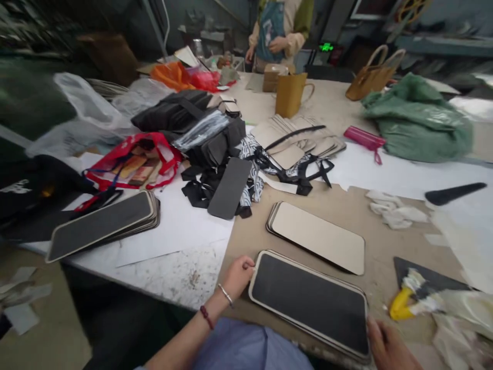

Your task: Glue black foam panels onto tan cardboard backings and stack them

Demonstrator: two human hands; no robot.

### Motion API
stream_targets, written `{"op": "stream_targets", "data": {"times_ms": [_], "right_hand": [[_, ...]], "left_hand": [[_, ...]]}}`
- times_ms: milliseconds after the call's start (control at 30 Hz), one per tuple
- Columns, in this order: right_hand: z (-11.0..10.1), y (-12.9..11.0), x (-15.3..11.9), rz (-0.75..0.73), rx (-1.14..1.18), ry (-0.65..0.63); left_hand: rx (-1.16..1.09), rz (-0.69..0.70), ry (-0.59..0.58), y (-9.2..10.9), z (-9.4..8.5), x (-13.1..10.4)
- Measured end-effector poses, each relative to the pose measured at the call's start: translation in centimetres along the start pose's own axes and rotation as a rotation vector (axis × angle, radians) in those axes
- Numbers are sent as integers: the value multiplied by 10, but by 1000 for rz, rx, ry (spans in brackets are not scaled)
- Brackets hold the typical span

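Note:
A stack of black panels with pale borders (pixel 310 300) lies in front of me at the table's edge, rounded at the corners. My left hand (pixel 239 276) pinches the left end of the stack, its fingers curled at the corner. At the opposite end, my right hand (pixel 389 341) holds the right edge, partly cut off by the frame. How many panels each hand grips cannot be made out. Just beyond lies a stack of beige panels (pixel 318 236). Off to the left is another stack of black panels with pale borders (pixel 103 226).
A dark grey panel (pixel 230 189) lies on black and patterned strips mid-table. Behind are beige pieces (pixel 288 154) and a tan bag (pixel 289 95). A yellow-handled tool (pixel 401 304) lies right, near a green sack (pixel 419 121). Another person (pixel 279 38) stands across the table.

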State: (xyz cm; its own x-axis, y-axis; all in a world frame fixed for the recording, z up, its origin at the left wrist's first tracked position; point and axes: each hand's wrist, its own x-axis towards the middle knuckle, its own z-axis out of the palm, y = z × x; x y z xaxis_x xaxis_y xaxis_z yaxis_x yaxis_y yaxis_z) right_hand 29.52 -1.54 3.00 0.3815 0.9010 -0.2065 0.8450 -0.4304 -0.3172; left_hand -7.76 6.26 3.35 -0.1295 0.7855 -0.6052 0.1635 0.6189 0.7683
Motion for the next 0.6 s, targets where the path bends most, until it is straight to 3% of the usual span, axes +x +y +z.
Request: {"op": "stream_targets", "data": {"times_ms": [100,200,467,600], "right_hand": [[-9,-20,-14,75,65,30],[-12,-33,-19,87,134,105],[1,-23,-32,-69,206,187],[5,-32,-33,-138,95,218]], "left_hand": [[3,25,-47,2,-6,-3],[66,102,-11,5,-9,-6],[249,203,33,7,-4,-9],[337,213,54,4,-3,-11]]}}
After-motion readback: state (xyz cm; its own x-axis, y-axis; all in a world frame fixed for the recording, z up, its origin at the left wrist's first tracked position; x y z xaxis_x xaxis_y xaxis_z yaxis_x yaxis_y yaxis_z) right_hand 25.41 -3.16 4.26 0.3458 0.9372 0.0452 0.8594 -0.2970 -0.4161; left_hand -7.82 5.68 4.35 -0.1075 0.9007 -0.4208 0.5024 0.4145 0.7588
